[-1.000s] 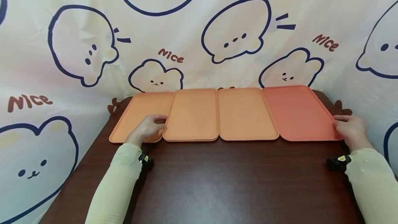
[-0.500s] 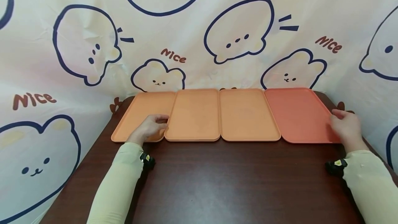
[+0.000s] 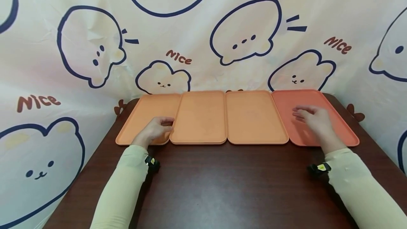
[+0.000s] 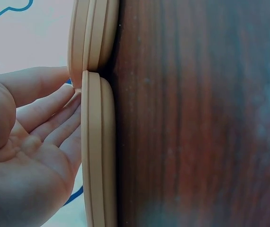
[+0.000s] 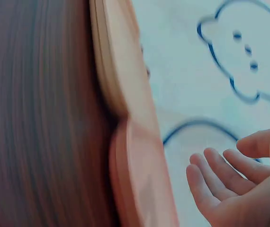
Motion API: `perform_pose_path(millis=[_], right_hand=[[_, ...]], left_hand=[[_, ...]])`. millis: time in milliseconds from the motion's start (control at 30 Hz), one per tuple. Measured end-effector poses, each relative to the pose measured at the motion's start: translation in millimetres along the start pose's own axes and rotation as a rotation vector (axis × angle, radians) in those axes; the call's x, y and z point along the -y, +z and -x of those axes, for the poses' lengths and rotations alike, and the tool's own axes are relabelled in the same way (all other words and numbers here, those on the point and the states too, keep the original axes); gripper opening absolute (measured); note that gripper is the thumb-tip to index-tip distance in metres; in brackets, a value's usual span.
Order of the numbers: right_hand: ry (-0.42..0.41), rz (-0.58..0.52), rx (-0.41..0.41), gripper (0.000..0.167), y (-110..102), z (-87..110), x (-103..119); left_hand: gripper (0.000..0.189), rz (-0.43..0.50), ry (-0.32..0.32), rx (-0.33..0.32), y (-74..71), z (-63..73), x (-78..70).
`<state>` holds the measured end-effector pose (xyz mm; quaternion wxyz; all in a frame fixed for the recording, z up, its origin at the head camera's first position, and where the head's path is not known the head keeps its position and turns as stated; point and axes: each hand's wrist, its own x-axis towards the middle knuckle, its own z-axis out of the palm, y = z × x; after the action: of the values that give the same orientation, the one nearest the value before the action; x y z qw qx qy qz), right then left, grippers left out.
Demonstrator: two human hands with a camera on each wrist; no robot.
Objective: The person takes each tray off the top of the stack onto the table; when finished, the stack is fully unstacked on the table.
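Observation:
Four trays stand in a row, edge to edge: a left orange tray point(image 3: 144, 110), a second orange tray point(image 3: 199, 117), a third orange tray point(image 3: 257, 117) and a red tray point(image 3: 330, 116) at the right. Over the left tray, my left hand point(image 3: 152, 130) touches the second tray's left edge with nearly straight thumb and fingers. In the left wrist view its fingertips meet the rim point(image 4: 80, 47), where layered edges show. Holding nothing, my right hand point(image 3: 313, 119) hovers above the red tray. Its fingers point(image 5: 220, 172) are loosely bent in the right wrist view.
The trays lie along the back of a dark brown wooden table point(image 3: 222, 183). Behind and beside it hangs a pale cloth point(image 3: 203, 45) with cartoon bears. Black wrist cameras point(image 3: 152, 163) sit at both sleeves.
My right hand has left the red tray's right edge and moved left over its middle. The red tray has shifted slightly toward me. My left hand stays at the second tray's edge.

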<state>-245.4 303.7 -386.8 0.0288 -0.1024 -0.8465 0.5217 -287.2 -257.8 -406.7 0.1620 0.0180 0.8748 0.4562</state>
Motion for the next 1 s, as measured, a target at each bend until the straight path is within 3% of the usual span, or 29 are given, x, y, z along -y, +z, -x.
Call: perform_pose_path(millis=[367,633,767,1000], right_hand=[[-0.103,-0.176,0.255,0.047,77,20.5,48],[-0.125,-0.154,0.372,0.041,128,27.5,53],[-0.091,-0.107,0.424,0.038,148,30.8,57],[-0.024,-0.024,0.435,0.04,178,32.5,63]], left_hand=[[0.054,-0.004,-0.004,-0.005,-0.6,3.2,-1.2],[0.053,0.004,-0.002,-0.003,0.5,1.1,-0.9],[0.053,0.008,0.012,-0.002,0.5,0.8,-0.1],[0.053,0.006,0.018,-0.002,0.6,-0.1,0.9]])
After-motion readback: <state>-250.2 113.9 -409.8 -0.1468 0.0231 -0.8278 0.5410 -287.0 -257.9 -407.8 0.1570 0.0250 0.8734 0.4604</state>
